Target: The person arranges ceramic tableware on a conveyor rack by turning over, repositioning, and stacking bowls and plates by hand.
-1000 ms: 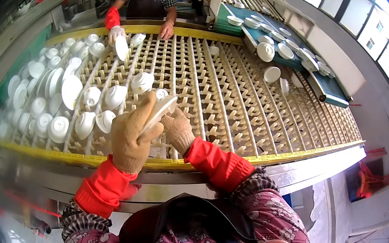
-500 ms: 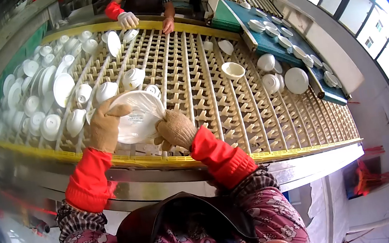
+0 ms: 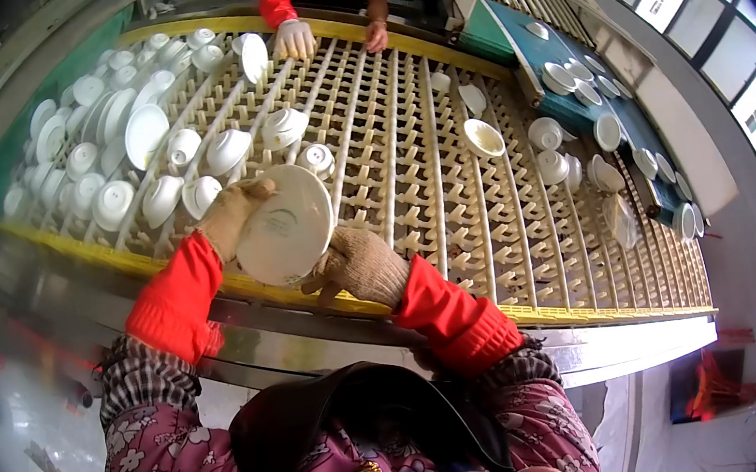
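A round white plate (image 3: 285,226) with faint print on its face is held up over the near edge of the pegged conveyor (image 3: 409,182). My left hand (image 3: 234,220), in a tan glove, grips its left rim. On the lower right rim, my right hand (image 3: 363,266), gloved too, has its fingers closed around the edge. Just behind the plate, a small white bowl (image 3: 317,160) rests on the pegs. Another bowl (image 3: 286,128) and a tilted bowl (image 3: 228,149) lie farther back.
Many white dishes (image 3: 112,205) crowd the conveyor's left side. A co-worker's gloved hand (image 3: 295,40) and bare hand (image 3: 377,37) are at the far edge. A blue-green belt (image 3: 555,48) carries bowls at the right, with several dishes (image 3: 551,166) lying below it.
The plate has turned to a plainer printed face and stays between both my hands. The view has shifted, and more dishes lie below the right belt. The co-worker's gloved hand has lowered onto the far edge.
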